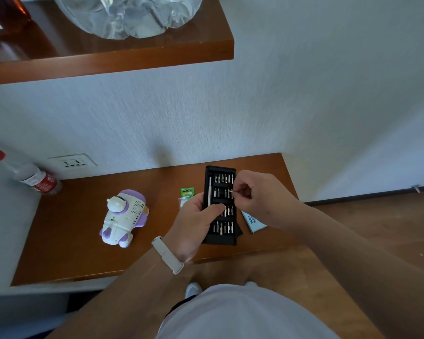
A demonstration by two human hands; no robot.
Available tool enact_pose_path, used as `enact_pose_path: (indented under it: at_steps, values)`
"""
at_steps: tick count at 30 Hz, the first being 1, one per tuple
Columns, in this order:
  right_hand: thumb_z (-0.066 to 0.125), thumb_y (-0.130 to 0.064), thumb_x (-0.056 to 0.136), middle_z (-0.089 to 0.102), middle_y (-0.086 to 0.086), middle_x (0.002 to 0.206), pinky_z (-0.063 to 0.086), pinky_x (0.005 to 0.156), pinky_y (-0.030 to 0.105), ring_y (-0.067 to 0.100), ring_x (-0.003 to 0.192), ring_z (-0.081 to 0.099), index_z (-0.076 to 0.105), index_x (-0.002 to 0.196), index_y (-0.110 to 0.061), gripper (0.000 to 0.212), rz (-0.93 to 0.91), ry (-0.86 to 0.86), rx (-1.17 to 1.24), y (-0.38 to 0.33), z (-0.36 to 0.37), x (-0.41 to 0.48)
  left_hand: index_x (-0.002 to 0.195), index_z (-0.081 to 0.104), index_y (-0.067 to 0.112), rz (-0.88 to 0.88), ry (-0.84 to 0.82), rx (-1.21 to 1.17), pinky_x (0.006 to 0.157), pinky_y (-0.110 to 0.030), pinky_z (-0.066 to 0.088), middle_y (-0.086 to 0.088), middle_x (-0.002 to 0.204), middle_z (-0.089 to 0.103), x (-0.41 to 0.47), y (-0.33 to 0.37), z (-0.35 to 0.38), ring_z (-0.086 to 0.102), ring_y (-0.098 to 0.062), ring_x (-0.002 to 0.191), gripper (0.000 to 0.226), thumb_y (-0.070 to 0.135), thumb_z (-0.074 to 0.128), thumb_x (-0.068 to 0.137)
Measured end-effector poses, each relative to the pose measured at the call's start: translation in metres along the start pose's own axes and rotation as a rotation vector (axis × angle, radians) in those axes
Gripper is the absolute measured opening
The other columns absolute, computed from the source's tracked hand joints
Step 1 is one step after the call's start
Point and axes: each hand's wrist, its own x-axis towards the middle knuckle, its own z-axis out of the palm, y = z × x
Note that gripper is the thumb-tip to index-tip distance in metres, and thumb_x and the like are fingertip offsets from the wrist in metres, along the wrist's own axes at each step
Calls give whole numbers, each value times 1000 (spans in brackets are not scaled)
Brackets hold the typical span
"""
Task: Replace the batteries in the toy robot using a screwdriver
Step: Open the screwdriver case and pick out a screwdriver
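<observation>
Right grip (257, 192) pinches a bit (231, 191), left grip (194, 222) holds the case (221, 239)

White and purple toy robot (124, 217), black bit case (220, 206) with silver bits, green battery pack (187, 192), brown desk (83, 241).

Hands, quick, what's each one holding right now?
Left hand: grips the black screwdriver bit case.
Right hand: pinches one small screwdriver bit.

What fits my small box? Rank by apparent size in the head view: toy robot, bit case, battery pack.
The toy robot and bit case look about alike
Then the battery pack, partly behind the left hand
</observation>
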Motion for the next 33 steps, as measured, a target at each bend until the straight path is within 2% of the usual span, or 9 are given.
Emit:
enact_pose_path:
  at_steps: [3, 6, 9, 13, 15, 19, 24, 29, 33]
  values:
    - [59, -18, 94, 56, -19, 81, 40, 61, 13, 0, 70, 54, 62, 100, -25, 9, 40, -6, 44, 11, 8, 0, 118, 63, 12, -33, 1, 9, 82, -49, 58, -15, 107, 74, 4, -6, 0, 72, -34, 98, 21, 9, 59, 97]
    - [55, -17, 97, 61, -21, 93, 39, 64, 5, -5, 76, 54, 63, 123, -20, 27, 79, -10, 61, 26, 21, 1, 119, 62, 12, -65, 21, 9, 84, -53, 58, -16, 108, 74, 13, -18, -2, 72, -35, 99, 22, 9, 59, 98]
    - [51, -18, 99, 66, -3, 112, 37, 73, 9, 3, 91, 52, 65, 121, -16, 26, 126, -47, 19, 46, 44, 2, 119, 62, 13, -113, 75, 6, 83, -55, 59, -14, 108, 74, 25, -38, -8, 72, -34, 98, 22, 10, 60, 97]
    - [50, -17, 100, 64, -2, 113, 35, 81, 15, 11, 105, 55, 66, 116, -14, 23, 194, -132, 32, 74, 82, -2, 120, 63, 14, -198, 182, 25, 83, -55, 59, -14, 106, 75, 40, -71, -17, 73, -34, 96, 23, 10, 60, 97]
    - [52, -15, 98, 65, -2, 106, 37, 78, 16, 11, 98, 57, 67, 109, -12, 19, 218, -155, 63, 87, 98, -4, 121, 62, 12, -245, 236, 20, 81, -53, 60, -17, 109, 73, 49, -88, -20, 71, -36, 97, 24, 7, 59, 98]
    - [57, -21, 96, 65, -3, 83, 51, 69, 30, 11, 75, 61, 63, 98, -16, 8, 229, -204, 85, 106, 122, -4, 120, 62, 14, -343, 311, 54, 80, -49, 61, -16, 110, 71, 65, -121, -25, 70, -34, 97, 24, 5, 56, 98]
    - [59, -24, 95, 63, -3, 70, 47, 58, 28, 9, 60, 56, 60, 95, -16, 9, 177, -202, 61, 123, 145, 0, 106, 66, 28, -422, 386, 150, 84, -55, 59, -7, 105, 74, 73, -160, -25, 71, -31, 95, 21, 13, 62, 92]
    - [58, -22, 95, 61, -5, 83, 52, 64, 32, 12, 72, 57, 63, 97, -14, 10, 7, -198, -3, 134, 159, 11, 115, 65, 26, -375, 482, 244, 82, -48, 61, 0, 103, 74, 76, -173, -20, 71, -24, 92, 26, 17, 65, 91]
    - [59, -19, 93, 61, -4, 94, 53, 65, 31, 11, 78, 58, 65, 93, -14, 7, -156, -177, -30, 139, 166, 19, 113, 61, 27, -297, 569, 351, 66, -32, 60, 4, 98, 71, 79, -174, -16, 70, -14, 84, 22, 19, 65, 93]
